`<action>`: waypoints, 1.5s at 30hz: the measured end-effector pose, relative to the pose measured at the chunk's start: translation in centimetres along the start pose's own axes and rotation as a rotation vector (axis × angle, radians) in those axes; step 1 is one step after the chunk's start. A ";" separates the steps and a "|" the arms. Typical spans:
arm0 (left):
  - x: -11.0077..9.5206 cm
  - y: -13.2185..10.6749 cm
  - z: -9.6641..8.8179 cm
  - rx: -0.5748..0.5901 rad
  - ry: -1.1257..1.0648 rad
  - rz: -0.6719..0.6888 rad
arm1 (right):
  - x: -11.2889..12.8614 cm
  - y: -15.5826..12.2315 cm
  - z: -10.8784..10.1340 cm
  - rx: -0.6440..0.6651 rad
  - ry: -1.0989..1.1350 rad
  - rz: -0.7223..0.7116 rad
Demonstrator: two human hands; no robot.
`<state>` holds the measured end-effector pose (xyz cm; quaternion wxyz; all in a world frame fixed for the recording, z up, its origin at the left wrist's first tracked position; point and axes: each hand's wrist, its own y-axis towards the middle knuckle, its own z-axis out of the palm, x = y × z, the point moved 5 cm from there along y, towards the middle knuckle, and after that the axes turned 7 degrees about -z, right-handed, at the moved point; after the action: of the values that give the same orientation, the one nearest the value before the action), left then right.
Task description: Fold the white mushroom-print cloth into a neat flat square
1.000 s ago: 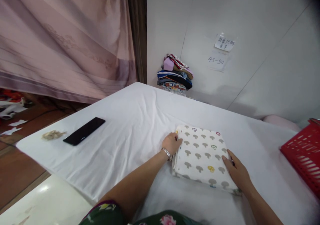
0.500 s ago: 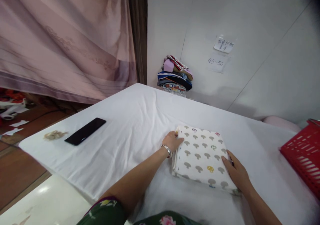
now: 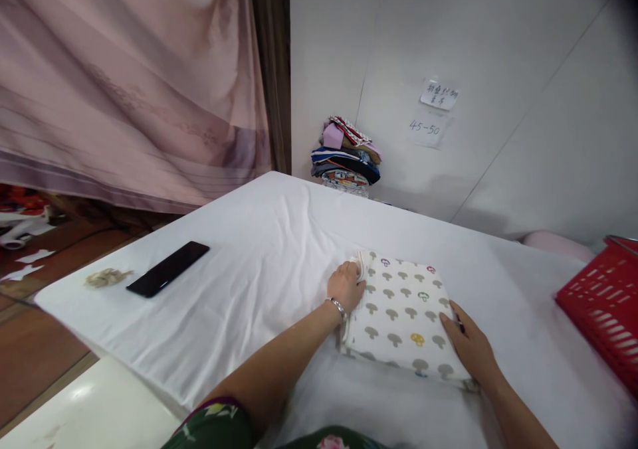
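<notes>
A folded white cloth point(image 3: 399, 316) printed with grey mushrooms, and a few coloured ones, lies on the white-covered table. At its left edge, my left hand point(image 3: 345, 285) is closed on the folded layers near the far corner, its fingertips partly hidden by the fabric. My right hand point(image 3: 467, 343) holds the right edge, thumb on top and fingers around the side. A small dark object shows by the right fingers, too small to name. A silver bracelet point(image 3: 339, 308) circles my left wrist.
A black phone-like slab point(image 3: 168, 269) and a pale tangled bundle point(image 3: 106, 277) rest on the left of the white table point(image 3: 239, 250). Folded fabrics point(image 3: 346, 160) are stacked beyond the far edge. A red basket point(image 3: 601, 296) stands at the right; a pink curtain point(image 3: 134, 90) hangs at the left.
My left fingers have curled further over the cloth's left edge, turning up its far-left corner. My right hand keeps its hold. The whole view has shifted slightly.
</notes>
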<state>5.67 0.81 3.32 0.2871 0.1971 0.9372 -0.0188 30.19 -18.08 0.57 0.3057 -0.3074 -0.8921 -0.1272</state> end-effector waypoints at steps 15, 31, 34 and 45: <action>1.8 2.4 0.7 0.161 -0.364 -0.309 | -0.5 0.2 0.1 -0.014 0.049 0.038; 1.8 2.4 1.2 0.083 -0.210 -0.267 | -0.4 0.0 0.0 -0.021 0.076 0.026; 1.9 2.4 1.3 0.077 -0.203 -0.272 | -0.3 0.0 0.1 -0.004 0.079 0.035; 2.0 2.4 1.7 0.059 -0.246 -0.278 | -0.6 0.1 0.2 -0.024 0.083 0.024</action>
<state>5.95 3.45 1.04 0.3884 0.0703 0.9122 -0.1098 30.55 -18.21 0.07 0.3405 -0.3163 -0.8732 -0.1467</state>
